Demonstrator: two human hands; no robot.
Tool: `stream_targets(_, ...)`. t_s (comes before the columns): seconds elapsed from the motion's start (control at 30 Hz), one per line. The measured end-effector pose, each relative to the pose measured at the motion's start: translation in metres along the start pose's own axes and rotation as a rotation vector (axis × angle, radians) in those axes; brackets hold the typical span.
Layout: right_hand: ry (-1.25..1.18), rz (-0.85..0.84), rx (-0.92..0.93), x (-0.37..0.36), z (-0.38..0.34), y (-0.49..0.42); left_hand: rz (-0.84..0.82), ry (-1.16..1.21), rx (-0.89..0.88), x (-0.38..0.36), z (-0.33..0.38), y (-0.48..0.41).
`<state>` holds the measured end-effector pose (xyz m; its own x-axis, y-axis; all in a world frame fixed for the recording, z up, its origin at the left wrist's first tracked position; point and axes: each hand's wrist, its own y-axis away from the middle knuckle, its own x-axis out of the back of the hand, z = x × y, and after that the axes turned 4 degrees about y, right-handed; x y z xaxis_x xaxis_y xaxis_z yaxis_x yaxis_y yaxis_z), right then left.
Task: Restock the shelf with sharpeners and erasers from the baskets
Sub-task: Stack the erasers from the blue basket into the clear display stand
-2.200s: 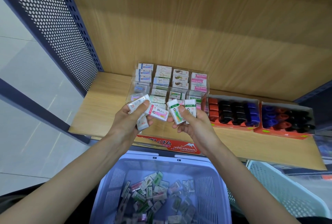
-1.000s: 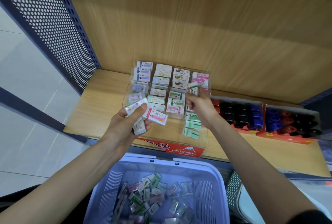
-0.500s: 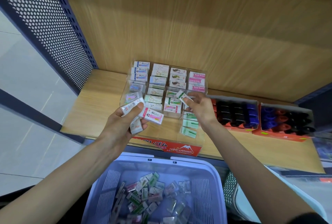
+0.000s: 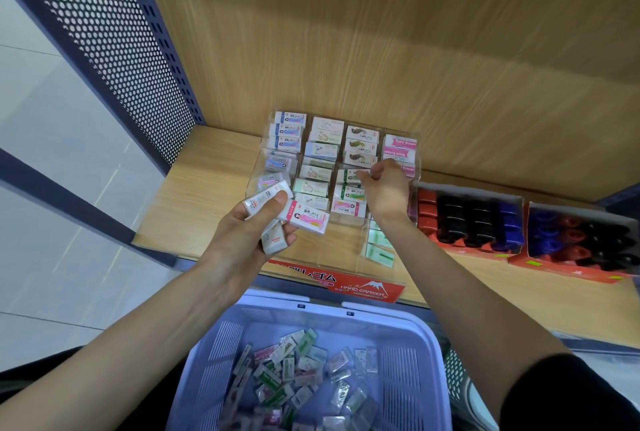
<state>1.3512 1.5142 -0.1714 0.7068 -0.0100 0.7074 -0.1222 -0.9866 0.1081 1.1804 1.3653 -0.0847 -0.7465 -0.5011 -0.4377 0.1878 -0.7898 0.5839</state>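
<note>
**Eraser Restock: Hand and Stock Positions**

The left hand [image 4: 247,235] hovers over the front edge of the shelf [image 4: 194,195] and grips a bundle of erasers [image 4: 304,221], with the thumb clamped over the top one. The right hand [image 4: 384,191] reaches into the clear display tray [image 4: 414,140]. Its curled fingertips pinch a green-sleeved eraser [image 4: 348,175] at the third column, among the sorted rows. The lavender basket [image 4: 429,361] sits below the shelf and contains loose erasers [image 4: 294,371]. Two red trays of sharpeners [image 4: 467,219] stand just right of the display tray.
</note>
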Motion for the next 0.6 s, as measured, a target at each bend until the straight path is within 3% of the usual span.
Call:
stream_targets(0.1,0.287,-0.005,0.078,0.005,0.004,0.007,-0.007,0.018,0.004,-0.001,0.000,0.000)
stream_targets(0.13,0.271,0.028,0.120,0.009,0.000,0.013,-0.006,0.025,0.006,-0.002,0.000,0.000)
stream_targets(0.2,0.015,0.035,0.189,0.021,-0.015,0.036,-0.002,0.037,0.011,-0.004,0.000,0.000)
stream_targets(0.3,-0.400,-0.304,0.263,0.044,-0.040,0.086,0.000,0.039,0.009,-0.006,0.000,0.002)
stream_targets(0.37,-0.318,-0.469,0.341,0.049,-0.043,0.114,-0.011,0.027,0.003,-0.006,-0.001,0.003)
stream_targets(0.47,-0.147,-0.382,0.467,0.041,-0.037,0.132,-0.035,0.001,0.002,-0.005,-0.005,0.006)
stream_targets(0.6,-0.173,-0.246,0.494,0.037,-0.032,0.140,-0.040,-0.006,0.008,-0.007,-0.009,0.009)
